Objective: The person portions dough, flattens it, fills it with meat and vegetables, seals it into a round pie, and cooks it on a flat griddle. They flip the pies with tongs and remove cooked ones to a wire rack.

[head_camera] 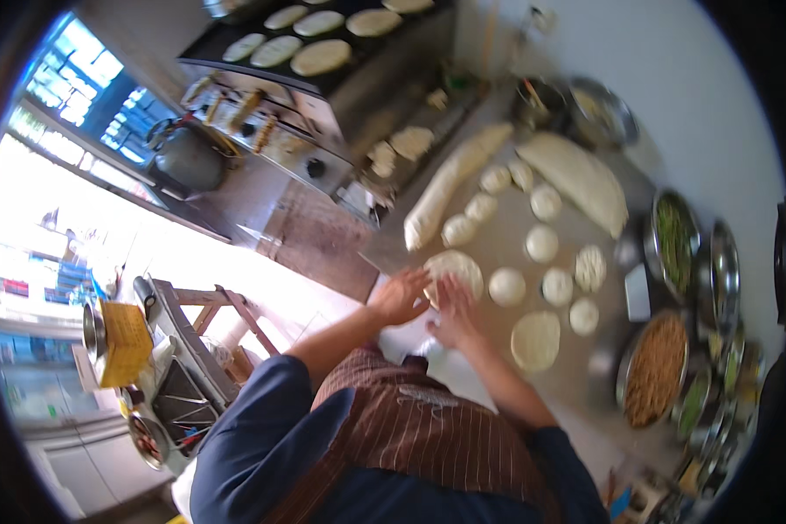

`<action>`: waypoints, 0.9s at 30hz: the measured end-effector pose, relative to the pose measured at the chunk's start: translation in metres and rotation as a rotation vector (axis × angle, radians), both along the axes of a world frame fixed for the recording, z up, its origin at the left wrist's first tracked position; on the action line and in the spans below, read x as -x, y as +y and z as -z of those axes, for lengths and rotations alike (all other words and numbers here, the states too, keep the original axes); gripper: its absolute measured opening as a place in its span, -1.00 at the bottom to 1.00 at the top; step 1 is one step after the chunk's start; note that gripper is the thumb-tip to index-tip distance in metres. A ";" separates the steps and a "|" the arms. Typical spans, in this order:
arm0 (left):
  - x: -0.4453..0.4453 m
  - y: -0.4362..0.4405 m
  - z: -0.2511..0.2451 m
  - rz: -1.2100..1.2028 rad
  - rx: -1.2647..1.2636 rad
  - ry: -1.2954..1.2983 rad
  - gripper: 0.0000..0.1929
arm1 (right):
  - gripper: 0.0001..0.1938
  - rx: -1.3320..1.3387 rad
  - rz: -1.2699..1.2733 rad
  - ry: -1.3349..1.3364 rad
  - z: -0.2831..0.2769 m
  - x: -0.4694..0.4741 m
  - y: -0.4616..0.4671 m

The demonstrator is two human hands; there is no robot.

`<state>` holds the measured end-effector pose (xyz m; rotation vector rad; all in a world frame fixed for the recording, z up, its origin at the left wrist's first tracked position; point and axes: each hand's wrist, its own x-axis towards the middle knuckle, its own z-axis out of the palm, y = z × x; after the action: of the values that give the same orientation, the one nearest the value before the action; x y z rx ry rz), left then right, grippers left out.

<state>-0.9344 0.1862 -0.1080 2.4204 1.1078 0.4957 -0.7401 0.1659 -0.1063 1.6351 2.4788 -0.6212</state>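
Observation:
A flattened round of dough (457,265) lies on the steel worktop (491,354) near its front edge. My left hand (399,298) touches its left rim, fingers spread. My right hand (456,311) rests with its fingers on the near part of the same round. Just right of it sits a smooth dough ball (507,286), and nearer me lies another flat dough round (536,341). Several more dough balls (542,243) are spread behind and to the right. A long dough roll (455,183) and a large dough slab (576,180) lie farther back.
At the right stand metal bowls of chopped greens (674,242) and reddish-brown filling (655,370), with a white scraper-like piece (637,293) near them. A black griddle (373,49) holding several flatbreads (321,57) is at the back left. A gas cylinder (187,157) stands beside it.

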 end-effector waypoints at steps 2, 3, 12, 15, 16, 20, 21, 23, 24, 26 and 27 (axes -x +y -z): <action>0.019 -0.028 0.015 -0.356 0.103 -0.133 -0.69 | 0.01 0.008 -0.101 0.012 0.013 0.002 -0.007; 0.034 -0.046 0.022 -0.424 0.132 -0.118 -0.75 | 0.01 0.011 -0.079 -0.029 0.018 0.001 -0.011; 0.258 -0.242 0.063 -1.652 0.135 -0.692 -0.75 | -0.15 -0.040 0.033 0.036 0.014 -0.042 -0.035; 0.301 -0.335 0.055 -1.948 -0.159 -0.868 -0.84 | -0.24 -0.128 -0.004 0.158 0.015 -0.044 -0.031; 0.309 -0.356 0.056 -1.998 -0.138 -0.955 -0.81 | -0.19 -0.169 -0.052 0.077 0.014 -0.045 -0.027; 0.323 -0.415 0.062 -2.080 -0.191 -1.209 -0.60 | -0.40 -0.161 0.197 -0.061 -0.011 -0.053 0.008; 0.325 -0.420 0.066 -2.220 -0.234 -1.136 -0.59 | -0.58 0.010 0.350 0.009 -0.023 -0.053 0.023; 0.329 -0.427 0.071 -2.403 -0.286 -0.862 -0.69 | -0.69 -0.293 0.419 0.257 -0.032 -0.036 0.030; 0.328 -0.431 0.075 -2.530 -0.285 -0.670 -0.73 | -0.72 -0.206 0.348 0.377 -0.036 -0.017 0.034; 0.338 -0.431 0.084 -2.681 -0.199 -0.619 -0.69 | -0.79 -0.036 0.299 0.473 -0.039 0.038 0.034; 0.347 -0.431 0.089 -2.686 -0.153 -0.650 -0.62 | -0.78 -0.061 0.070 0.451 -0.040 0.072 0.031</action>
<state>-1.2809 -0.2453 -0.1974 -0.8258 2.8177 1.5354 -0.8124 0.1969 -0.0665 1.7744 2.7707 -1.0350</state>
